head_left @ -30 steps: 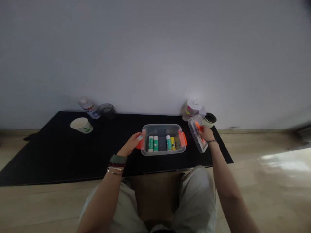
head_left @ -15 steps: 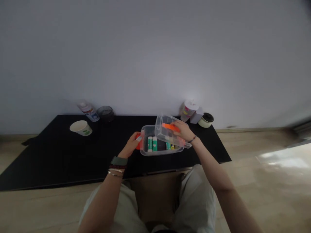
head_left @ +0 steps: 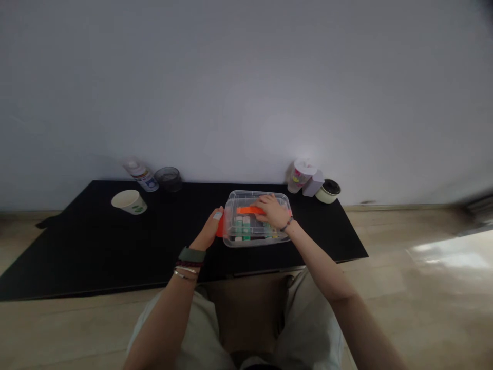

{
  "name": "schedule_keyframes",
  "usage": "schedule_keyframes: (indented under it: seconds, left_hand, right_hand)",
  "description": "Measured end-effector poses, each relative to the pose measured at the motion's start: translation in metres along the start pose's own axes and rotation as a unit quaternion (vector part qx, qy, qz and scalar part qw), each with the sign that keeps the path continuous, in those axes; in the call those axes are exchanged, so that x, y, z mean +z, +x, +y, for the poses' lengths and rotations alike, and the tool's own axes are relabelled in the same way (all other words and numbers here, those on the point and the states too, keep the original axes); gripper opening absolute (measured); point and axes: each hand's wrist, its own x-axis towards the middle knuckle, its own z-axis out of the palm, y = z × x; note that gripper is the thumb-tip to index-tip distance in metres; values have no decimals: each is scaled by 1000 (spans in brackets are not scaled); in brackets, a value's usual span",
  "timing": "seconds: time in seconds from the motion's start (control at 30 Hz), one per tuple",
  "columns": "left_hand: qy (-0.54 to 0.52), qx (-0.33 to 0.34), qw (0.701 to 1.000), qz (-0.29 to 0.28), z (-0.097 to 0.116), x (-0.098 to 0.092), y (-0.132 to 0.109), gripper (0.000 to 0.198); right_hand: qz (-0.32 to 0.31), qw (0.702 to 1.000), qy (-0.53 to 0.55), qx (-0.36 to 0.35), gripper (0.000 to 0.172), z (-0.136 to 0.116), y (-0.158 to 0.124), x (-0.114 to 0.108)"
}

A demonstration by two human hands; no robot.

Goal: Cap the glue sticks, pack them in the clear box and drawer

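As the lid lands: clear plastic lid (head_left: 246,199) now lying on clear plastic storage box (head_left: 254,242), covering it
Right hand (head_left: 272,211): open, pressing flat on lid
Left hand (head_left: 208,231): clasping box's orange end clip (head_left: 220,228)

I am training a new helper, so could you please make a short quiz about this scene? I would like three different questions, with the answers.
1. True or false: the right hand rests on the clear plastic lid of the plastic box.
2. Multiple choice: what does the left hand touch? A) the paper cup; B) the orange clip at the box's left end; C) the cream jar.
3. Short answer: what colour is the latch on the lid beside the right hand?

Key: 1. True. 2. B. 3. Orange.
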Motion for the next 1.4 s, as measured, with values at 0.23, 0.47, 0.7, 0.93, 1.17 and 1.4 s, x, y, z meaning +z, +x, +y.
schedule_keyframes:
  seconds: [0.23,0.47,0.7,0.93,1.17,1.4]
  left_hand:
    - [32,14,999,-9,-2,-2,-1,59]
    - [44,25,998,-25,2,0,-8,49]
    - [72,19,996,-42,4,-4,-6,44]
    - [115,37,992,-22,4,-5,-6,43]
    - [152,13,988,-5,3,-4,-2,38]
    - [139,26,990,-25,2,-9,-2,40]
  right_hand:
    - [11,1000,-10,3,33,-10,3,7]
    - [12,1000,-2,-6,32,-17,2,10]
    - [18,1000,-1,-6,35,-10,-5,8]
    - [18,1000,-19,-1,39,0,-8,7]
    - [-25,996,-73,50,60,6,-2,8]
    - [-57,991,-100,67,57,-1,-4,6]
